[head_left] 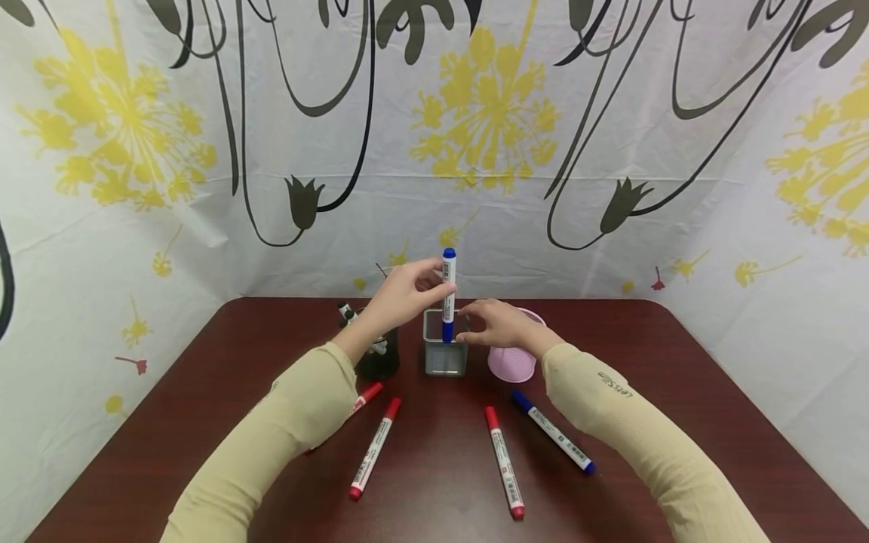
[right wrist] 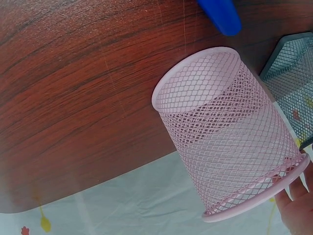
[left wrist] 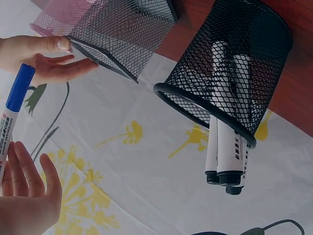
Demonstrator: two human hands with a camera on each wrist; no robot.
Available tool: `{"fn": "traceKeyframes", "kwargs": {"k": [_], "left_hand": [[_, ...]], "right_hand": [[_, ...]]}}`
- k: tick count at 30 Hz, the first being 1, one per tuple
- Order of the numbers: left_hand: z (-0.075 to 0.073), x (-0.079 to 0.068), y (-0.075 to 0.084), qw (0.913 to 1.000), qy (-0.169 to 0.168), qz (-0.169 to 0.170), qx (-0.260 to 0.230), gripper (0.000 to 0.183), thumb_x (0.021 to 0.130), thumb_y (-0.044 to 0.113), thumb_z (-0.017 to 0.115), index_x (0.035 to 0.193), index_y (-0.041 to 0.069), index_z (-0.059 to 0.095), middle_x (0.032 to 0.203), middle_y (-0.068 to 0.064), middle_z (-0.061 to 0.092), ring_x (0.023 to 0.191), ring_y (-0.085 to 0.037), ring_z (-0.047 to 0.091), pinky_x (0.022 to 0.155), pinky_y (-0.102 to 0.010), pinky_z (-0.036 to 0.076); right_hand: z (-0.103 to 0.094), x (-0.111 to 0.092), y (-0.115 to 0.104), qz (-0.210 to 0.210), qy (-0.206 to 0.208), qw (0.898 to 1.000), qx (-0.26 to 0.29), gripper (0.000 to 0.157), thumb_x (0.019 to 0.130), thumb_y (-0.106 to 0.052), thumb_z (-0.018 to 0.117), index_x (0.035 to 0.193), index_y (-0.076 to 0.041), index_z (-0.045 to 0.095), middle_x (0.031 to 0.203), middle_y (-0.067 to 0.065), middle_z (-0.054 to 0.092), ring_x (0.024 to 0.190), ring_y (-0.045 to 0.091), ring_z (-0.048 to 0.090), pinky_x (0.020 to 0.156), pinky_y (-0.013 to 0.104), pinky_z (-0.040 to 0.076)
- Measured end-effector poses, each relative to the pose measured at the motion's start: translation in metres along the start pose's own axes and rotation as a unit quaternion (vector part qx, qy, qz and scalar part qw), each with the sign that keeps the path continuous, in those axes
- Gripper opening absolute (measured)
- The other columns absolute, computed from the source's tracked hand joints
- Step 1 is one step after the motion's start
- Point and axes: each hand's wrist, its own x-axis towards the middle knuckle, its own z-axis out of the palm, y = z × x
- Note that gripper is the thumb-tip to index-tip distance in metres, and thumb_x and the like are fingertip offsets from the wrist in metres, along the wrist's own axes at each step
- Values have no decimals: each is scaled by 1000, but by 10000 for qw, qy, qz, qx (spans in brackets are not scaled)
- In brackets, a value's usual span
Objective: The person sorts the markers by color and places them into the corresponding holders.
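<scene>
My left hand [head_left: 409, 292] pinches a blue-capped whiteboard marker [head_left: 449, 290] and holds it upright over the grey square mesh pen holder [head_left: 445, 359]. The marker's lower blue end overlaps the holder's opening in the head view. At the holder's right side, my right hand [head_left: 501, 323] grips the rim, thumb toward the front and fingers toward the back. The left wrist view shows the same blue cap [left wrist: 21, 88] with the right thumb and fingers at a corner of the grey mesh holder [left wrist: 127, 36]. Behind the right wrist stands a pink round mesh pen holder [right wrist: 225, 132].
A black mesh pen holder [left wrist: 195, 73] with several black-capped markers [left wrist: 229, 152] stands left of the grey one. On the table's near part lie red markers [head_left: 375, 449], [head_left: 505, 464], another red marker [head_left: 366, 397] partly under the left sleeve, and a blue marker [head_left: 553, 431]. A patterned cloth hangs behind.
</scene>
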Motion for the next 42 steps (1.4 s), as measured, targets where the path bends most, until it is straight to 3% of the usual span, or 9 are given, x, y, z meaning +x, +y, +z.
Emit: {"fn": "traceKeyframes", "kwargs": {"k": [11, 24, 36, 42], "left_hand": [[2, 15, -16, 9994, 79, -323, 16, 38, 86, 28, 58, 118, 8, 53, 91, -5, 62, 84, -15, 57, 73, -32, 46], [11, 15, -41, 9957, 169, -872, 244, 40, 86, 32, 57, 119, 10, 52, 96, -4, 61, 89, -15, 56, 73, -33, 46], [25, 7, -59, 9958, -15, -858, 306, 36, 85, 28, 59, 115, 9, 55, 91, -4, 62, 84, -15, 57, 70, -32, 46], [28, 0, -66, 9961, 39, -759, 455, 25, 84, 23, 61, 103, 7, 59, 87, -4, 62, 81, -15, 58, 70, -31, 46]], "right_hand": [[-3, 0, -2, 33, -44, 10000, 46, 56, 80, -45, 59, 117, -5, 55, 116, 11, 54, 104, 24, 49, 88, 41, 37], [2, 0, -2, 24, -31, 10000, 11, 56, 80, -46, 59, 118, -6, 54, 116, 10, 53, 104, 22, 48, 87, 40, 37], [2, -1, -1, 98, 55, 9999, -81, 54, 79, -45, 60, 117, -6, 56, 114, 9, 54, 102, 22, 49, 87, 39, 38], [2, -1, 0, 55, 61, 9999, -116, 54, 80, -46, 59, 117, -7, 56, 115, 9, 54, 102, 21, 49, 87, 39, 38]]}}
